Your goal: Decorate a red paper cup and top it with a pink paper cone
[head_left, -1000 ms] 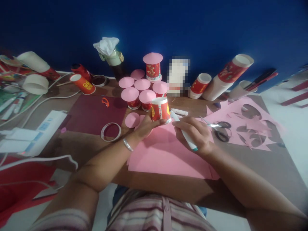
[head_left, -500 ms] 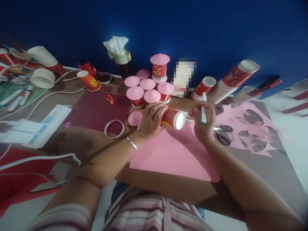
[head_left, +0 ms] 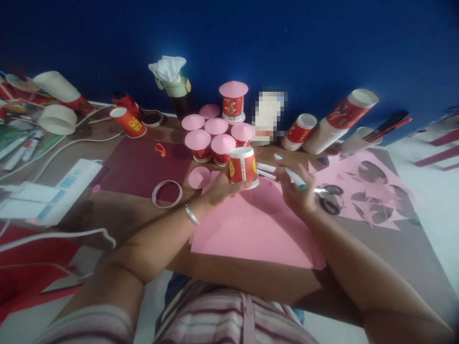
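Note:
My left hand [head_left: 223,189] is closed round a red paper cup [head_left: 244,166] with gold print, held nearly upright above pink paper [head_left: 247,229]. Between the fingers of my right hand [head_left: 297,191] is a white marker [head_left: 294,177] with a teal end, slanting up to the left; a small white tip shows near its far end. Just behind the held cup stand several red cups topped with pink paper cones [head_left: 223,143], and one more coned cup [head_left: 233,102] is raised at the back. A loose pink cone [head_left: 199,177] lies left of my left hand.
Scissors [head_left: 330,198] and pink paper scraps [head_left: 375,191] lie at the right. Cups [head_left: 301,131] and a tall cup stack [head_left: 349,114] stand along the wall. A tape roll [head_left: 167,193], maroon sheet [head_left: 139,165] and white power strip [head_left: 71,191] with cables are at the left.
The cup in my left hand has turned from lying sideways to nearly upright. The marker in my right hand has tipped from upright to slanting left.

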{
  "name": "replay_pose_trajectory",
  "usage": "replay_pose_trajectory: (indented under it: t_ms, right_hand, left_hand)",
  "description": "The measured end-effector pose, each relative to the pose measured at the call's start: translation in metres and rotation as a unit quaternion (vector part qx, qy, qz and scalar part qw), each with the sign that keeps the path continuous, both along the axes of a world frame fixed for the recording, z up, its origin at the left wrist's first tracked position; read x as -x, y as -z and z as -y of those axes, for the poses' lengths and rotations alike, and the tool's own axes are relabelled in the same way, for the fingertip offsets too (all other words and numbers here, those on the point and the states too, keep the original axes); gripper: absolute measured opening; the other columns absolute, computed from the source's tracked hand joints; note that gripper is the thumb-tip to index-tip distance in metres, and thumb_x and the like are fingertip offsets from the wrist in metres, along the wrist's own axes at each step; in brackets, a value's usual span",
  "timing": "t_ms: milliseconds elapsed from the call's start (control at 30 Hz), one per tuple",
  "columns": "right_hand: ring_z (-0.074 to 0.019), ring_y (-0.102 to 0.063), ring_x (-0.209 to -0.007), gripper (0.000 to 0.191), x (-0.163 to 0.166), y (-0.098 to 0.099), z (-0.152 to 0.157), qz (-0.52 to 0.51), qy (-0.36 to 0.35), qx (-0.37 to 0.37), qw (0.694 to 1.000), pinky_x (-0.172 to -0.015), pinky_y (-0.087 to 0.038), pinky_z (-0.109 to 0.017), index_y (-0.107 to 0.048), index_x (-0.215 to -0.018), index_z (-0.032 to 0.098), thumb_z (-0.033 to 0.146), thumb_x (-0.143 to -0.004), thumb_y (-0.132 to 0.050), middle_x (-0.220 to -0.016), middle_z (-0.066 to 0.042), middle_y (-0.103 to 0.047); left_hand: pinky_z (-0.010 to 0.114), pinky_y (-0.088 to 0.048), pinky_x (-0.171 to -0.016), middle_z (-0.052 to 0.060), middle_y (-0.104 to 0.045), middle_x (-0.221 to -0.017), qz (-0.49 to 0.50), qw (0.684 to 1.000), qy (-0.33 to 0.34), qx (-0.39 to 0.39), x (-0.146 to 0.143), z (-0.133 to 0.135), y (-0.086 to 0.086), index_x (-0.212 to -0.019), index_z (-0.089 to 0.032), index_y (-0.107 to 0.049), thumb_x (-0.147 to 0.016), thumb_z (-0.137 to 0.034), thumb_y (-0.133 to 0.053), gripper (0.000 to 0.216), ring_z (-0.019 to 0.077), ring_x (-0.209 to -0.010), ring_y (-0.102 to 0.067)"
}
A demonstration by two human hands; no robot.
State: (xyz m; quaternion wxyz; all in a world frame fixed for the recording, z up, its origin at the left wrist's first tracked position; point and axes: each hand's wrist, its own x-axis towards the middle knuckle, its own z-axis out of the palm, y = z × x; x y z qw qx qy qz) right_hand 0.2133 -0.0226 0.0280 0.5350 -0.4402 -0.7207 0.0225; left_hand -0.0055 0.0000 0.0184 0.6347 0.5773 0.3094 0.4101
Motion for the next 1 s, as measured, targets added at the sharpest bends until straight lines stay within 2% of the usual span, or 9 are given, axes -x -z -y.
replay_pose_trajectory:
  t_ms: [67,133,267,433,567,667,767,867,1000]
  right_hand:
    - [-0.0214,-0.073,-0.079,0.015,-0.001,-0.003,-0.001,0.049,-0.005,-0.057,0.997,-0.069,-0.060,-0.036,-0.070,-0.104,0.023,0.013,-0.094,-0.065,-0.092,-0.007,-0.078]
    - [-0.0215,-0.072,-0.077,0.016,0.000,-0.004,-0.002,0.063,-0.002,-0.081,0.995,-0.067,-0.059,-0.036,-0.070,-0.102,0.023,0.011,-0.092,-0.069,-0.090,-0.007,-0.078]
    - [-0.0185,-0.069,-0.067,0.016,0.003,-0.005,0.001,0.049,0.013,-0.086,0.995,-0.057,-0.056,-0.031,-0.065,-0.097,0.023,0.012,-0.088,-0.074,-0.078,-0.002,-0.073]
    - [-0.0188,-0.072,-0.068,0.018,0.007,-0.006,0.010,0.026,0.003,-0.079,0.997,-0.056,-0.058,-0.030,-0.060,-0.095,0.024,0.019,-0.088,-0.076,-0.076,-0.002,-0.072]
    - [-0.0181,-0.074,-0.068,0.019,0.014,-0.013,0.019,0.055,-0.009,-0.094,0.994,-0.055,-0.059,-0.028,-0.058,-0.095,0.024,0.023,-0.088,-0.076,-0.078,-0.001,-0.073]
    - [-0.0156,-0.070,-0.063,0.019,0.018,-0.022,0.024,0.079,-0.050,-0.107,0.990,-0.054,-0.058,-0.027,-0.058,-0.095,0.024,0.014,-0.088,-0.073,-0.075,0.000,-0.071]
    - [-0.0153,-0.069,-0.063,0.023,0.021,-0.029,0.026,0.094,-0.084,-0.116,0.985,-0.056,-0.059,-0.028,-0.060,-0.098,0.021,0.004,-0.086,-0.070,-0.076,-0.002,-0.071]
    - [-0.0159,-0.071,-0.067,0.023,0.021,-0.030,0.027,0.097,-0.085,-0.114,0.985,-0.061,-0.061,-0.029,-0.063,-0.102,0.020,0.004,-0.087,-0.068,-0.081,-0.005,-0.074]
    - [-0.0187,-0.076,-0.073,0.023,0.022,-0.025,0.029,0.083,-0.049,-0.088,0.991,-0.064,-0.063,-0.029,-0.064,-0.104,0.021,0.010,-0.088,-0.073,-0.084,-0.005,-0.077]
  left_hand:
    - [0.050,-0.057,-0.098,0.015,-0.072,-0.119,0.001,1.000,0.004,0.021,0.000,-0.002,0.000,-0.122,-0.016,-0.063,-0.079,-0.047,-0.082,0.056,0.0315,-0.113,-0.069]
    - [0.052,-0.055,-0.101,0.015,-0.072,-0.122,0.006,0.999,0.004,0.037,-0.001,-0.003,0.001,-0.122,-0.017,-0.064,-0.079,-0.045,-0.083,0.055,0.0320,-0.116,-0.068]
    - [0.052,-0.053,-0.103,0.012,-0.073,-0.117,0.049,0.997,0.003,0.053,-0.001,-0.005,0.009,-0.119,-0.017,-0.066,-0.079,-0.038,-0.084,0.049,0.0300,-0.112,-0.069]
    - [0.045,-0.057,-0.099,0.007,-0.074,-0.111,0.097,0.992,0.008,0.079,-0.002,-0.004,0.014,-0.116,-0.020,-0.066,-0.079,-0.030,-0.085,0.042,0.0247,-0.106,-0.070]
    - [0.041,-0.057,-0.096,0.005,-0.073,-0.104,0.071,0.995,-0.002,0.077,-0.003,-0.004,0.011,-0.112,-0.019,-0.066,-0.078,-0.031,-0.086,0.041,0.0233,-0.103,-0.070]
    - [0.041,-0.054,-0.098,0.006,-0.071,-0.104,0.039,0.998,0.006,0.054,-0.002,-0.004,0.012,-0.110,-0.018,-0.067,-0.079,-0.034,-0.085,0.039,0.0236,-0.105,-0.068]
    - [0.043,-0.053,-0.100,0.006,-0.071,-0.106,0.028,0.998,0.006,0.054,0.000,-0.005,0.014,-0.114,-0.018,-0.065,-0.079,-0.037,-0.085,0.045,0.0248,-0.107,-0.067]
    - [0.043,-0.054,-0.098,0.007,-0.070,-0.107,0.021,0.998,0.003,0.057,0.001,-0.006,0.015,-0.115,-0.019,-0.064,-0.077,-0.041,-0.086,0.049,0.0259,-0.107,-0.067]
    - [0.042,-0.054,-0.097,0.005,-0.069,-0.101,-0.003,0.999,0.010,0.041,0.001,-0.006,0.012,-0.106,-0.018,-0.066,-0.079,-0.041,-0.084,0.040,0.0237,-0.103,-0.066]
